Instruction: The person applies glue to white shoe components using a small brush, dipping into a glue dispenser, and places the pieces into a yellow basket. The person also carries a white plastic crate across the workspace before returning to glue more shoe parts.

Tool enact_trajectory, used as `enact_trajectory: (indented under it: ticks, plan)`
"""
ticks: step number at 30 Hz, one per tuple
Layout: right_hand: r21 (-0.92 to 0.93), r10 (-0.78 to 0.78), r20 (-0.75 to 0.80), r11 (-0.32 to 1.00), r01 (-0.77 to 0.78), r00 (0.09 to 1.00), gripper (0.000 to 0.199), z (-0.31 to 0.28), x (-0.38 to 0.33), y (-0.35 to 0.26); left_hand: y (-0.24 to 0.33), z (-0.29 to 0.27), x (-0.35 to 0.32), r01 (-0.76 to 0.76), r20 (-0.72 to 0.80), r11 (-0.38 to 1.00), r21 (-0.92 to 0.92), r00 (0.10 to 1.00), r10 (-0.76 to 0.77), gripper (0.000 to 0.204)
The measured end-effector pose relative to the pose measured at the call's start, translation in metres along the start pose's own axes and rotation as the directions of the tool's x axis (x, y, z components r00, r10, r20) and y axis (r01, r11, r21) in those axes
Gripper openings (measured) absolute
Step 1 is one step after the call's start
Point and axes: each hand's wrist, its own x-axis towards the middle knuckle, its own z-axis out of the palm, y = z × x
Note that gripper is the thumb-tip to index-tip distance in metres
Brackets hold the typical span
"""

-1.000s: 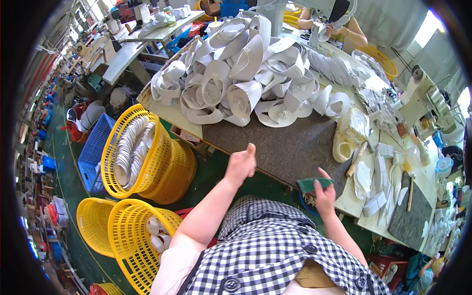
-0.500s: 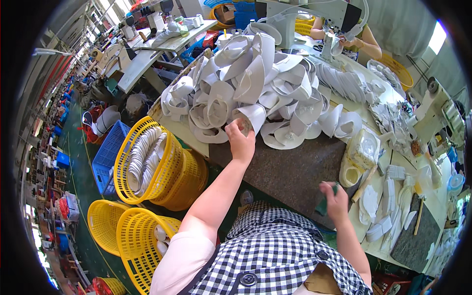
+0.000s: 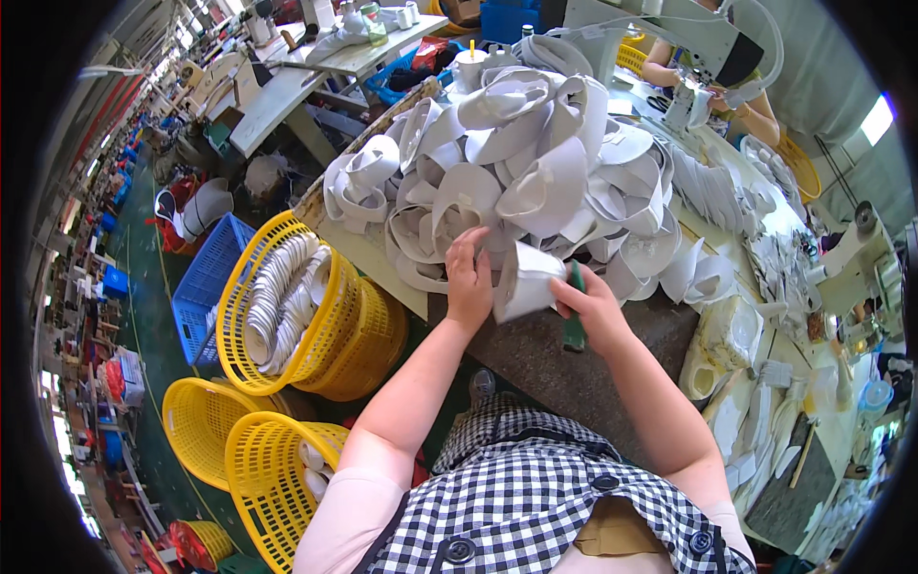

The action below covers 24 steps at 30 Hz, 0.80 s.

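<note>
In front of a big pile of white curved pieces (image 3: pixel 545 187), my right hand (image 3: pixel 598 311) pinches one white curved loop-shaped piece (image 3: pixel 526 282) between thumb and fingers. The same hand also holds a narrow green tool (image 3: pixel 575 330); its exact kind I cannot make out. My left hand (image 3: pixel 469 282) is beside the left edge of that piece, fingers stretched upward and not wrapped round anything. Whether its palm touches the piece I cannot tell. Below the hands lies a dark brown worktop mat (image 3: pixel 626 383).
On my left stand a yellow basket (image 3: pixel 229 330) of stacked white pieces, more yellow baskets (image 3: pixel 244 478) and a blue crate (image 3: pixel 182 306). To the right sit a crusted cream container (image 3: pixel 732 330) and flat white parts. A co-worker's arm (image 3: pixel 760 120) is beside a sewing machine (image 3: pixel 693 48).
My left hand has moved off the pile's edge toward me and opened. My right hand has come up and left from the mat, still with the green tool, and now grips a white piece.
</note>
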Motion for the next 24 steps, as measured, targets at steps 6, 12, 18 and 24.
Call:
enact_trajectory:
  ticks: [6, 12, 18, 24]
  plan:
    - [0.473, -0.051, -0.057, 0.878, 0.072, 0.997, 0.021, -0.042, -0.046, 0.028, 0.012, -0.005, 0.000, -0.022, -0.064, 0.997, -0.075, 0.998, 0.017, 0.023]
    - [0.391, 0.008, -0.097, 0.920, 0.031, 0.995, 0.023, -0.057, -0.082, 0.052, 0.099, -0.002, -0.042, 0.173, 0.411, 0.935, -0.310, 0.911, -0.032, 0.038]
    - [0.472, 0.081, -0.159, 0.882, 0.004, 0.984, 0.021, -0.050, -0.108, 0.087, 0.107, 0.025, -0.101, 0.277, 0.503, 0.958, -0.068, 0.839, -0.207, 0.067]
    - [0.306, 0.072, -0.209, 0.952, -0.005, 0.975, 0.018, -0.051, -0.136, 0.107, 0.089, 0.040, -0.150, 0.270, 0.462, 0.963, -0.002, 0.854, -0.238, 0.056]
